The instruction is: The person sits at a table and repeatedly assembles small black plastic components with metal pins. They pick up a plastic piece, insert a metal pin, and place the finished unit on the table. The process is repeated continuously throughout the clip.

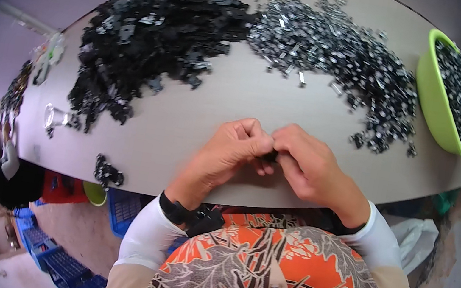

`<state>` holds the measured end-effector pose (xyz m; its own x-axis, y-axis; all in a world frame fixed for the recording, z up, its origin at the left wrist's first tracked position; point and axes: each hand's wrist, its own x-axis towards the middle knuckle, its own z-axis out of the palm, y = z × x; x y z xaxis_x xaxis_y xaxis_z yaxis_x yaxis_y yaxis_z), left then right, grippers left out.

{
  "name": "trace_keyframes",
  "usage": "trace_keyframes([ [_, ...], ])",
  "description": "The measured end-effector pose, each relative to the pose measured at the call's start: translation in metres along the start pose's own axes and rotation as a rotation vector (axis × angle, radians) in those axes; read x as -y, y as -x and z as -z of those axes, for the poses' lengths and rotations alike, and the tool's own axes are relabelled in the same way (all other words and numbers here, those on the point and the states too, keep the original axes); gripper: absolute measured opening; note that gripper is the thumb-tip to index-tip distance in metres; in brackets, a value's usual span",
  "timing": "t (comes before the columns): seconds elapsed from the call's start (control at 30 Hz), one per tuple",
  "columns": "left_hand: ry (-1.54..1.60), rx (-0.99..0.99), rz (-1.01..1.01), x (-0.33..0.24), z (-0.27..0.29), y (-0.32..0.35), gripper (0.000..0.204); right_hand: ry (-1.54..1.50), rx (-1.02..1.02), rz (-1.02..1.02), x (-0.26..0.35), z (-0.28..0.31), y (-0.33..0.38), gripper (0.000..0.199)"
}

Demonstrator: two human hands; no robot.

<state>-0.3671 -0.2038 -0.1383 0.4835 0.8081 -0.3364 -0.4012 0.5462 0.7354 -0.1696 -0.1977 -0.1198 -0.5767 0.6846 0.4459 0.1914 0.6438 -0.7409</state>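
Note:
Close together over the table's near edge, my left hand [234, 149] and my right hand [308, 167] meet with their fingers pinched. Between the fingertips shows a small black part [269, 155], mostly covered by the fingers, so its exact shape is hidden. Beyond my left hand spreads a large heap of flat black parts [157, 36]. Small shiny silver-and-black pieces [330, 45] lie heaped beyond my right hand. A little cluster of black parts [108, 172] rests near the table edge, left of my left hand.
A lime-green basin [436, 110] full of small pieces stands at the right end of the pale table [207, 101]. A clear cup [58, 117] lies on its side at left. Another person [5, 175] sits at far left. Blue crates [124, 214] are below the edge.

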Motion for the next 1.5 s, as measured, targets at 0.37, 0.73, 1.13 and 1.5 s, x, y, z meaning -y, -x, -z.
trace_keyframes([
  [0.37,-0.298,-0.477,-0.228,0.013,0.029,0.12,0.027,0.017,-0.074,-0.159,-0.008,0.016,0.006,0.025],
  [0.73,-1.365,-0.671,-0.316,-0.067,0.047,0.113,0.016,0.184,-0.02,-0.196,-0.039,0.028,-0.001,0.008],
  [1.13,-1.767,-0.476,-0.408,-0.058,0.022,-0.019,0.044,0.095,-0.062,-0.227,-0.045,0.029,-0.001,0.007],
  [1.5,-0.98,-0.571,-0.613,-0.032,0.012,-0.016,0.012,0.152,-0.082,-0.185,-0.036,0.019,-0.007,0.017],
])
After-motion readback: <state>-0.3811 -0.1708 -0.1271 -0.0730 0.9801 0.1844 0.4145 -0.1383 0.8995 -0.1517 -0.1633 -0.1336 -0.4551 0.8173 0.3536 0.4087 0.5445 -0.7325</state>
